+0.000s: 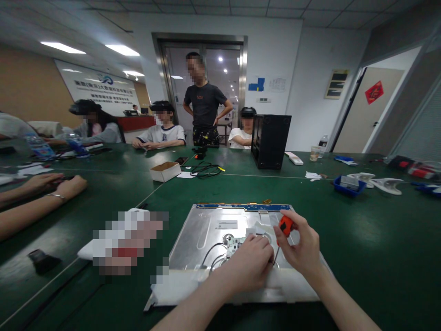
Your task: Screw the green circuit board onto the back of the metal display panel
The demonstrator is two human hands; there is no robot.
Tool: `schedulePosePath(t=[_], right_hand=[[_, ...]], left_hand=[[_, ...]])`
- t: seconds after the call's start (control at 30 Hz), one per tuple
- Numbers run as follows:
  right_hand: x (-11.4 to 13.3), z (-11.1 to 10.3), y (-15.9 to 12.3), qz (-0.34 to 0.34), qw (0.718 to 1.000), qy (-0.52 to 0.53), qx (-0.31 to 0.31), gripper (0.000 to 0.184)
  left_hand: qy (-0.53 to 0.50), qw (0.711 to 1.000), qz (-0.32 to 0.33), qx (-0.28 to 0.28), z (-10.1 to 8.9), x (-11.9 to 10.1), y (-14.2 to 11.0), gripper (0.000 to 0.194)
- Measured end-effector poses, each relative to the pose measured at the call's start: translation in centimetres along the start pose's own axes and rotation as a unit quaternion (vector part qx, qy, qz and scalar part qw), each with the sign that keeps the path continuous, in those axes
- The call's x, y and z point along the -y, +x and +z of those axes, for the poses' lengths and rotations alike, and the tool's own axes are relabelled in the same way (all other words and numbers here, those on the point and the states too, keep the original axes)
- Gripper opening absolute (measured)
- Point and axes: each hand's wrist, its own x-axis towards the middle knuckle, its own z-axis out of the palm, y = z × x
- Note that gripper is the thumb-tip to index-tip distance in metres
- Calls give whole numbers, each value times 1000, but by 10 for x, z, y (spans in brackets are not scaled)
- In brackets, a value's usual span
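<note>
A flat silver metal panel [206,230] is lying on the green table [372,248] right in front of the person — a blue strip along its far edge, a white label near the middle, black wires looping to a small circuit board [233,246]. The right hand [300,246] is gripping an orange-handled screwdriver [284,226], fingers closed round it, its shaft pointing down at the panel. The left hand [248,265] is resting curled on the panel beside the board; whether it is holding anything I cannot tell. Farther off, a cardboard box [165,171] and a black speaker [270,140] are standing.
</note>
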Motion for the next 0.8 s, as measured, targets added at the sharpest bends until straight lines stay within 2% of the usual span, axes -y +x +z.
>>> schedulePosePath(t=[0.37,0.57,0.7,0.8], right_hand=[[1,-1,0,-3,1000,-16,-11,24],[-1,-2,0,1,1000,-17,-14,24],[-5,-6,2,-1,1000,-23,-18,27],[-10,-9,4,10,999,-38,-12,29]], left_hand=[[-10,1000,11,-9,1,1,-1,8],[-32,999,14,-13,-7,2,-2,11],[-54,996,-3,-75,-21,5,-8,22],[-60,985,-59,-151,-36,12,-21,21]])
